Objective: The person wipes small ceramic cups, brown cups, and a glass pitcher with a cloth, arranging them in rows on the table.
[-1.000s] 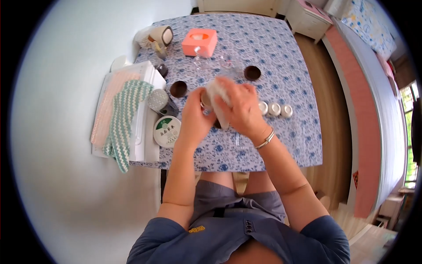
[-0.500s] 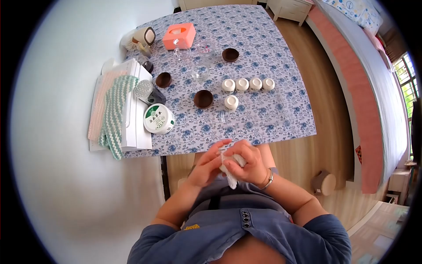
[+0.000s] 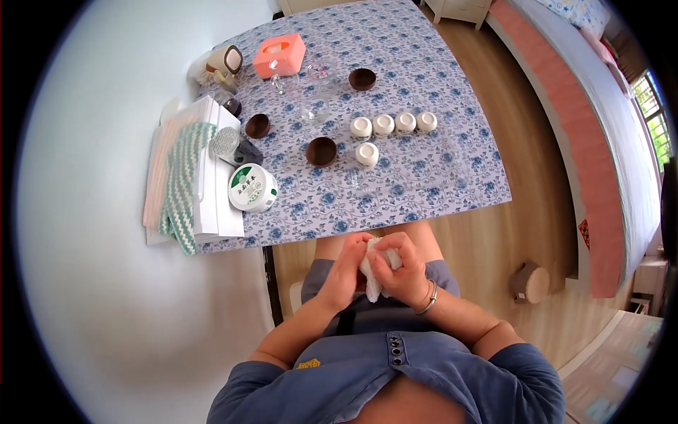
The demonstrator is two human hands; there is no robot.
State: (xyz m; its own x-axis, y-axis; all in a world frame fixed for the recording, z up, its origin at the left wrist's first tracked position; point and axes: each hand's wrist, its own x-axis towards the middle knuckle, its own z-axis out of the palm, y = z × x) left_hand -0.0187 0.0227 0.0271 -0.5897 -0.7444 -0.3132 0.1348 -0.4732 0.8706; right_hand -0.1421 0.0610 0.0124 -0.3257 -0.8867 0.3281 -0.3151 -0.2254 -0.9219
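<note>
Over my lap, my right hand (image 3: 404,269) has its fingers wrapped round a crumpled white cloth (image 3: 374,275) that hangs down between the hands. My left hand (image 3: 345,271) is curled against the cloth's left side; what its fingers hold is hidden. On the table, four white cups (image 3: 383,125) stand upside down in a row, with one more white cup (image 3: 366,154) in front of them. A dark brown bowl (image 3: 321,152) is left of that cup. Two other brown bowls (image 3: 258,126) (image 3: 362,79) stand farther back.
The flowered table (image 3: 424,191) carries a pink tissue box (image 3: 280,56), clear glassware (image 3: 314,109), a white tub with a green label (image 3: 252,188) and a striped cloth (image 3: 185,184) over a white box. A round stool (image 3: 530,283) is on the floor at right.
Both hands have come back from above the table to my lap with the white cloth. The single cup and front bowl, earlier covered by my hands, now show. The view has shifted.
</note>
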